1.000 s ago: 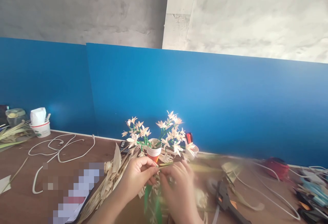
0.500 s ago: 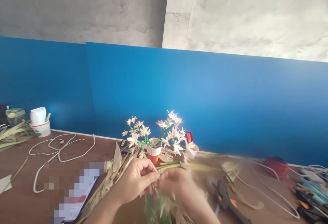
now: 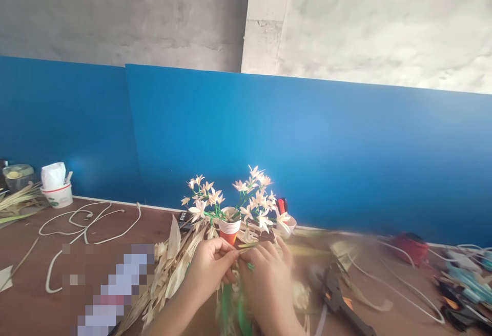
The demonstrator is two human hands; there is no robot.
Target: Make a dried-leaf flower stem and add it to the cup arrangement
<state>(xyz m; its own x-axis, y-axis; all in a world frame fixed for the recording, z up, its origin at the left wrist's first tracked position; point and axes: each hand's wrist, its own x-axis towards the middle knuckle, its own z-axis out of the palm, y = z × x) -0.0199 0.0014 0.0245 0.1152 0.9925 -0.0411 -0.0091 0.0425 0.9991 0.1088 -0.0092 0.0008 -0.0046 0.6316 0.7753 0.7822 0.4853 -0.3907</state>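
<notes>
My left hand (image 3: pixel 212 263) is closed in a pinch, thumb against forefinger. Its fingertips meet those of my right hand (image 3: pixel 266 277), which is also closed, with its outer fingers raised. What they pinch is small and mostly hidden; a bit of green shows by the right fingers. Green strips (image 3: pixel 243 316) hang below, partly covered by the right hand. Just beyond the hands stands an orange and white paper cup (image 3: pixel 229 232). White flowers (image 3: pixel 199 210) on green stems spread to both sides of it. Dried husks (image 3: pixel 175 269) lie beside my left forearm.
A glue gun (image 3: pixel 338 300) lies right of my hands. White cables (image 3: pixel 86 231) curl at the left, near a white tub (image 3: pixel 57 196). A blurred-out phone (image 3: pixel 115 295) is at front left. A red pouch (image 3: pixel 411 250) sits far right, before the blue partition (image 3: pixel 326 156).
My right hand has turned, its back now facing me more and its outer fingers lifting. The left hand keeps its pinch in nearly the same place. The view has shifted slightly.
</notes>
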